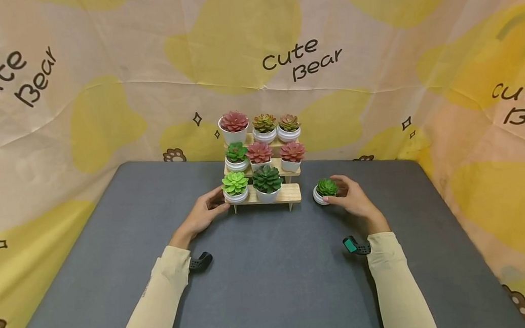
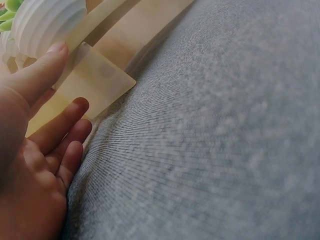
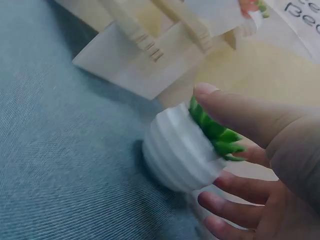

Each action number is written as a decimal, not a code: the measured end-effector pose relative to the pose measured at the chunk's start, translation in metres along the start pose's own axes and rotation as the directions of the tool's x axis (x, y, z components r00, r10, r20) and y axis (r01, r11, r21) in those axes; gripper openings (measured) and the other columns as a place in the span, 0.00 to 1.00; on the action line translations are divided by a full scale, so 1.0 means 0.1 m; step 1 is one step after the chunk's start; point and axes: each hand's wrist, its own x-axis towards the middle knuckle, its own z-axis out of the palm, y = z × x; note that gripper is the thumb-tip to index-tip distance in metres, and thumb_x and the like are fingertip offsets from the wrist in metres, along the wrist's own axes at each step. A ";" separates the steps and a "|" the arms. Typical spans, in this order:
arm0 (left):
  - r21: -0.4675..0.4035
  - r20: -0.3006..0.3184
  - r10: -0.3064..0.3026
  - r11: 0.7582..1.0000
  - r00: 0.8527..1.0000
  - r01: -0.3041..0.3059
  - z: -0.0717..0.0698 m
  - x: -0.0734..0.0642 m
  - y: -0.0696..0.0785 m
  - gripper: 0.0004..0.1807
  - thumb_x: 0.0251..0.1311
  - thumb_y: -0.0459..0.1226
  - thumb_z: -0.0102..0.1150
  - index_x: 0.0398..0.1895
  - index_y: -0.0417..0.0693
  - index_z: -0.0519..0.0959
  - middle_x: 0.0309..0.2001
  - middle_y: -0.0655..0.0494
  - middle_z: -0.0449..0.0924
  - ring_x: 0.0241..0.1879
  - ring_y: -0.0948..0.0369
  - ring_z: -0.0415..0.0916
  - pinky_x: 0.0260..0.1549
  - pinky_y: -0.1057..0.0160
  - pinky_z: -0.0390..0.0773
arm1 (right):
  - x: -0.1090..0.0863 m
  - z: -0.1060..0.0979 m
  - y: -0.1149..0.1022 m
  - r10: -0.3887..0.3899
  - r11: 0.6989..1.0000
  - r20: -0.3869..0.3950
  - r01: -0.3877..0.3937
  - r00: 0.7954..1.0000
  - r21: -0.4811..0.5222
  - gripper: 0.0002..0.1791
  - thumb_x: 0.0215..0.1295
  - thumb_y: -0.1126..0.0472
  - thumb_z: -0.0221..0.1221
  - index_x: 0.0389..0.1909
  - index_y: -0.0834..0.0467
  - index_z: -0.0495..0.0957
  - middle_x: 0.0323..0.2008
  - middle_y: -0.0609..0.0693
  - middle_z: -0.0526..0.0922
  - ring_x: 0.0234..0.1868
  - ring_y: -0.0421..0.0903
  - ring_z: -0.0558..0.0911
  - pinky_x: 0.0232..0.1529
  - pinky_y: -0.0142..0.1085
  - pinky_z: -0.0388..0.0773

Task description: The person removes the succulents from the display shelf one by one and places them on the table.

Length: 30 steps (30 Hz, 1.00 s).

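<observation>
While the right hand (image 1: 355,201) curls its thumb and fingers round a green rosette succulent in a white ribbed pot (image 1: 326,187), the left hand (image 1: 203,213) has its fingers loosely bent at the left end of a pale wooden three-tier stand (image 1: 290,193). The gripped pot, seemingly tilted, is right of the stand, by the grey cloth tabletop (image 1: 271,285). Eight other potted succulents (image 1: 267,180) occupy the tiers.

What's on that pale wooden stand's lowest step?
A light green succulent in a white pot and, right of it, a dark green succulent in a white pot. Beneath them, the wooden step can't be seen.
</observation>
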 end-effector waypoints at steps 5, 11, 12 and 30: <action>0.009 0.005 -0.007 1.000 1.000 0.007 -0.01 0.02 0.01 0.35 0.71 0.36 0.60 0.79 0.46 0.60 0.68 0.39 0.74 0.66 0.47 0.72 0.57 0.65 0.74 | -0.05 -0.08 -0.13 -0.004 1.000 -0.014 0.004 1.000 0.021 0.40 0.67 0.58 0.66 0.75 0.64 0.59 0.70 0.73 0.66 0.69 0.70 0.69 0.67 0.63 0.66; 0.004 0.003 -0.009 1.000 1.000 0.009 -0.01 0.01 0.00 0.35 0.71 0.37 0.60 0.79 0.47 0.60 0.67 0.39 0.74 0.64 0.50 0.73 0.56 0.66 0.75 | -0.10 -0.12 -0.33 -0.041 0.998 -0.063 0.044 0.997 0.047 0.39 0.67 0.58 0.67 0.75 0.61 0.60 0.71 0.70 0.66 0.70 0.69 0.68 0.68 0.63 0.64; 0.001 0.002 -0.011 1.000 1.000 0.011 -0.01 0.01 -0.01 0.35 0.71 0.37 0.60 0.79 0.47 0.60 0.67 0.39 0.74 0.63 0.52 0.73 0.55 0.66 0.75 | -0.10 -0.12 -0.37 -0.051 0.997 -0.068 0.055 0.996 0.052 0.39 0.67 0.58 0.67 0.75 0.61 0.61 0.71 0.70 0.67 0.70 0.68 0.68 0.68 0.63 0.64; 0.015 -0.001 -0.015 1.000 1.000 0.015 0.00 0.02 -0.01 0.34 0.72 0.36 0.59 0.78 0.47 0.61 0.66 0.39 0.75 0.63 0.50 0.74 0.55 0.65 0.75 | -0.05 0.46 -0.81 -0.199 0.972 0.065 0.189 0.978 0.137 0.36 0.66 0.60 0.67 0.73 0.59 0.66 0.69 0.65 0.72 0.67 0.66 0.73 0.64 0.63 0.69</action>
